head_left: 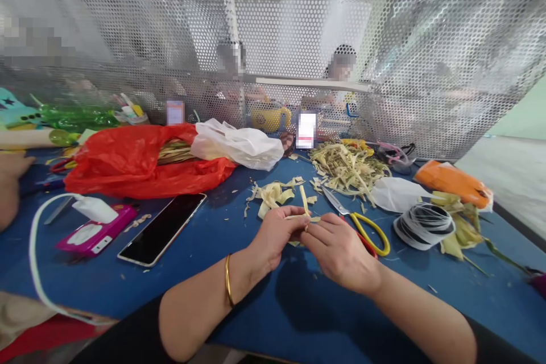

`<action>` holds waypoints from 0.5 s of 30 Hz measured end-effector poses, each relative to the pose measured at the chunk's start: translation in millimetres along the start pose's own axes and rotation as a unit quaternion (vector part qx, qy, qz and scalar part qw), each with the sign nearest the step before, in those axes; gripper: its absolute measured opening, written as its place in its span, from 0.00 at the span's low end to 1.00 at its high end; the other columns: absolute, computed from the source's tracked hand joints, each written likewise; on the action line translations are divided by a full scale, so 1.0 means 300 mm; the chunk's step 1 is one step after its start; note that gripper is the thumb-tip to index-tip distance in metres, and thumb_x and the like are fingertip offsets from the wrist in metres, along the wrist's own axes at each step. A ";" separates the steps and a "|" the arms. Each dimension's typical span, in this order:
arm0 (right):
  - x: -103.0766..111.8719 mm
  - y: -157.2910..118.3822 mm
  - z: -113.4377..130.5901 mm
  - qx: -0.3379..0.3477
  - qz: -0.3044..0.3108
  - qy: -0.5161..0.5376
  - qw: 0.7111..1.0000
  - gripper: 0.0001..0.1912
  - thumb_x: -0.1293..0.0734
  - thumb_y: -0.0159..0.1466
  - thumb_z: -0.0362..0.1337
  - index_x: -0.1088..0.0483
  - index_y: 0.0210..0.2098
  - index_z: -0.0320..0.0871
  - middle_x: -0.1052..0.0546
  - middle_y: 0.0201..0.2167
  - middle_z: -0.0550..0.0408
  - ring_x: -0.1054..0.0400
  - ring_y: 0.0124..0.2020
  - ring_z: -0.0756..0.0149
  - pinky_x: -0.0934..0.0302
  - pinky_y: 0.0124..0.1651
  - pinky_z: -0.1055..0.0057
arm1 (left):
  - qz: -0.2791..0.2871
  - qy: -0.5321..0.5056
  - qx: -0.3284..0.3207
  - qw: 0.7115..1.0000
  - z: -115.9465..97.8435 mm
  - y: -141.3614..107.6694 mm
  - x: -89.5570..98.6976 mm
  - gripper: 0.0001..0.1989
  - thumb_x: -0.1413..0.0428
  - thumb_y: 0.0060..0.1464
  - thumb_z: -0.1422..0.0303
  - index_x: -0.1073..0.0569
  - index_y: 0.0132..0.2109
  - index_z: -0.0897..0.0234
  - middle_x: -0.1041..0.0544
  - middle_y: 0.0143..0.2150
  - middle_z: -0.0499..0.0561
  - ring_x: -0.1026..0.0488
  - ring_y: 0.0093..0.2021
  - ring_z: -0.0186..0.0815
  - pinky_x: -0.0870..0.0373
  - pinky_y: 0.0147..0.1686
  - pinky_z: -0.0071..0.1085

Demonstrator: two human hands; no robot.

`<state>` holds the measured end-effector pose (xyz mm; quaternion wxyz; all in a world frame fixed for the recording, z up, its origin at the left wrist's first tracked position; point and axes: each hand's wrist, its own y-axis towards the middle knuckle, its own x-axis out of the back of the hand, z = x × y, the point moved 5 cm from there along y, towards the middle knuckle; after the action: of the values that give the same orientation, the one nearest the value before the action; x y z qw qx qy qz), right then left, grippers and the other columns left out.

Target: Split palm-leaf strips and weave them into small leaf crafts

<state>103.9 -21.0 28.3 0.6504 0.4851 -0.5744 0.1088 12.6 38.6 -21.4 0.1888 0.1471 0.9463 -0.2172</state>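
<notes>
My left hand (276, 234) and my right hand (339, 247) meet over the middle of the blue table. Both pinch a pale yellow dried strip (304, 200), which stands up between the fingertips. A gold bangle circles my left wrist. Just behind my hands lie loose pale strips (273, 196). Scissors (367, 231) with yellow and red handles rest beside my right hand, their blades apart and pointing away. Part of the red handle is hidden behind that hand. Farther back is a heap of dried strips (347, 166).
A phone (162, 230), a purple power strip (96, 233) and a red bag (123, 162) lie left. A white coil (424, 226) and an orange packet (454, 182) lie right. Perforated metal panels (294, 28) border the back. Another person's arm (9, 187) shows at far left.
</notes>
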 end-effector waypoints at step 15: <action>-0.040 0.053 -0.034 -0.013 -0.016 0.069 0.997 0.15 0.46 0.66 0.26 0.31 0.28 0.40 0.26 0.27 0.51 0.35 0.29 0.65 0.47 0.36 0.66 | -0.040 0.099 -0.113 0.988 -0.064 0.064 0.019 0.11 0.37 0.36 0.71 0.25 0.32 0.67 0.25 0.24 0.47 0.32 0.23 0.29 0.38 0.23 0.23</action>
<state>95.5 -0.2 27.6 0.6966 0.4769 -0.5215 0.1238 8.9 65.2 -14.6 0.1005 0.1079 0.9839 -0.1005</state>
